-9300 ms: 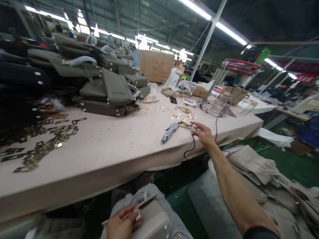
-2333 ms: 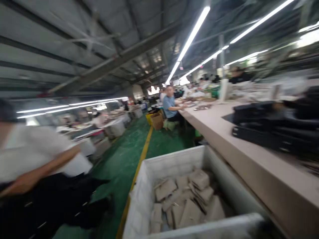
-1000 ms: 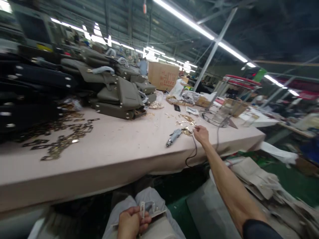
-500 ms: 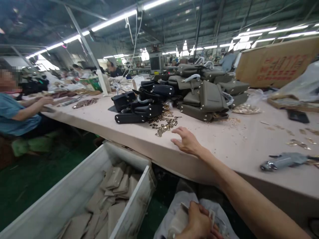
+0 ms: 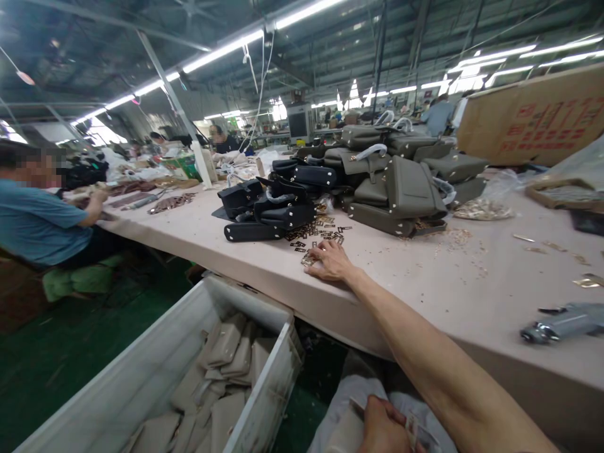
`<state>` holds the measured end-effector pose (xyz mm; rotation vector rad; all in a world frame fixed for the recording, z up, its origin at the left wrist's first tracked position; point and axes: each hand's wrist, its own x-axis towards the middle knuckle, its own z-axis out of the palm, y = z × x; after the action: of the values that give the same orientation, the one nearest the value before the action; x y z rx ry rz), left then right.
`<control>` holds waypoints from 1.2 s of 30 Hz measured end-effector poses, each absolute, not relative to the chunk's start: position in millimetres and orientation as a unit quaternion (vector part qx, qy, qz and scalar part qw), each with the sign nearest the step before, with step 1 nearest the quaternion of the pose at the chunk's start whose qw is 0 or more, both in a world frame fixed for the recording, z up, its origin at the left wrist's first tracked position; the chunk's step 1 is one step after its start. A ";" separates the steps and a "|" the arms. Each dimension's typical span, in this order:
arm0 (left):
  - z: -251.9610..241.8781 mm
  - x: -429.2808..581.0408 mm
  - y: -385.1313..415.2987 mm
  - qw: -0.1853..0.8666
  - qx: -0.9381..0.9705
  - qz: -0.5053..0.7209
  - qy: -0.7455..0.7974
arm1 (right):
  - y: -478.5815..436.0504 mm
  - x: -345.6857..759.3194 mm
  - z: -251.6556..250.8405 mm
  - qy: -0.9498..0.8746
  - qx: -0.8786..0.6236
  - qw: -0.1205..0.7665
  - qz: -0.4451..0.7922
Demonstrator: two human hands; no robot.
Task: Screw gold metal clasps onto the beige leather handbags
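My right hand point(image 5: 330, 260) reaches across the table, its fingertips at the near edge of a pile of small metal buckles point(image 5: 337, 236). Thumb and fingers are apart, and I see nothing held in them. Down at my lap, my left hand point(image 5: 382, 428) is closed on a beige leather bag piece point(image 5: 346, 431) with clear plastic beside it; the picture's lower edge cuts part of it off. Dark blue handbags point(image 5: 264, 220) lie just behind the buckles. To their right is a heap of olive-grey handbags point(image 5: 410, 189).
A white bin point(image 5: 165, 343) holding several beige leather pieces point(image 5: 226, 343) stands below the table edge. A grey power tool point(image 5: 561, 324) lies on the table point(image 5: 425, 302) at right, with a cardboard box point(image 5: 533, 119) behind. A co-worker in blue point(image 5: 42, 220) sits at left.
My right hand has moved left and come down onto the near edge of the buckle pile. My left hand stays at my lap with the beige piece. The view has shifted slightly.
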<state>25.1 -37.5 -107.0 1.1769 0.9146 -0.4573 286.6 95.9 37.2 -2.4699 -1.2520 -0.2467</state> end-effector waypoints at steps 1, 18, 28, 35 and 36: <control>-105.7 26.9 -38.1 0.697 0.535 -0.209 0.429 | 92.1 284.5 36.5 -0.444 -0.872 0.183 -0.093; -132.3 17.9 -39.9 0.708 0.554 -0.219 0.379 | 12.0 243.7 17.4 -0.359 -0.879 0.277 -0.149; -120.5 12.8 -38.8 0.710 0.560 -0.206 0.373 | 3.1 240.5 20.9 -0.298 -0.910 0.273 -0.094; -103.8 6.0 -32.1 0.735 0.546 -0.217 0.338 | -1.2 246.0 18.2 -0.286 -0.910 0.289 -0.082; -104.1 6.1 -32.3 0.734 0.548 -0.214 0.341 | -1.9 246.4 18.1 -0.285 -0.905 0.304 -0.082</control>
<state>6.1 -32.3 -104.1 1.2040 0.7503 -0.4701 246.4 -1.9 18.1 -2.3986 -0.7546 -0.2185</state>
